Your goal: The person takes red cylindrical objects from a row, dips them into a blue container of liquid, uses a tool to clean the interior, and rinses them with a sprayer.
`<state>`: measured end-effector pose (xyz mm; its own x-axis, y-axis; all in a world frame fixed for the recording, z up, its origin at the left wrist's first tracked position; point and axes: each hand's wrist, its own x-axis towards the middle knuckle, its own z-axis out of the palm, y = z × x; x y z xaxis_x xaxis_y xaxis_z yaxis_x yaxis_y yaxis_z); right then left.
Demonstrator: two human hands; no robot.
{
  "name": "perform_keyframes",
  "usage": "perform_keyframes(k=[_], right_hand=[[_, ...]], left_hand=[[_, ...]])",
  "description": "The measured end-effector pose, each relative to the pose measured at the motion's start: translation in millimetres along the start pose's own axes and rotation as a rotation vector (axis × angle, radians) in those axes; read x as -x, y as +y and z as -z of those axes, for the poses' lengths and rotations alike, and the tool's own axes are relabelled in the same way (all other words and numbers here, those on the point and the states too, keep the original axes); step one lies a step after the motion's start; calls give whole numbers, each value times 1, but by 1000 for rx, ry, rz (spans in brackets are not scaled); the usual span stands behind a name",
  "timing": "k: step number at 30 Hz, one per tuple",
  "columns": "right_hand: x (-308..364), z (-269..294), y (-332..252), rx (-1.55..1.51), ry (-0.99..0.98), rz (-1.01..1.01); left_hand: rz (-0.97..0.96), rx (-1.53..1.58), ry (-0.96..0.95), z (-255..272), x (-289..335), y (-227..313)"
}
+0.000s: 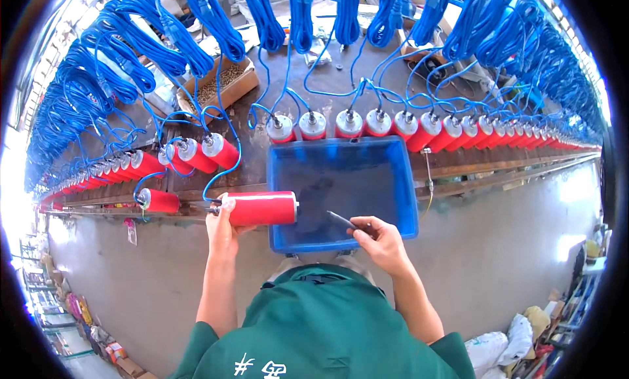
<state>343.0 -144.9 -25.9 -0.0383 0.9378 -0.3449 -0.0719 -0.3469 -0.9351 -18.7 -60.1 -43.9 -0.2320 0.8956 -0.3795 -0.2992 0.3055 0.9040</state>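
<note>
A red cylinder [262, 207] lies level in my left hand [221, 233], whose fingers wrap round its left end. A blue cable [226, 174] rises from that end towards the bench. The cylinder's right end reaches over the left rim of a blue plastic bin [411, 202]. Over the bin's right part, my right hand [381, 243] is closed on a slim dark pointed tool [341, 219], its tip directed left at the cylinder's end face. A gap separates tip and cylinder. The tool's exact kind cannot be made out.
Several red cylinders with silver ends [313, 125] line the bench edge on both sides. Bundled blue cables [301, 18] hang above them. A cardboard box [239, 87] holds small brass-coloured parts. White sacks [517, 336] lie on the floor at the lower right.
</note>
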Motion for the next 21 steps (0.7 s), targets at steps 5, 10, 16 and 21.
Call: perform_keyframes(k=[5, 10, 16, 21], right_hand=[[-8, 0, 12, 24, -47, 12], [-29, -18, 7, 177, -66, 206], [-61, -28, -1, 331, -53, 354], [-78, -32, 5, 393, -100, 423]], left_hand=[[147, -12, -111, 6, -18, -16], [178, 32, -199, 2, -24, -23], [209, 33, -289, 10, -31, -24], [212, 49, -291, 7, -30, -23]])
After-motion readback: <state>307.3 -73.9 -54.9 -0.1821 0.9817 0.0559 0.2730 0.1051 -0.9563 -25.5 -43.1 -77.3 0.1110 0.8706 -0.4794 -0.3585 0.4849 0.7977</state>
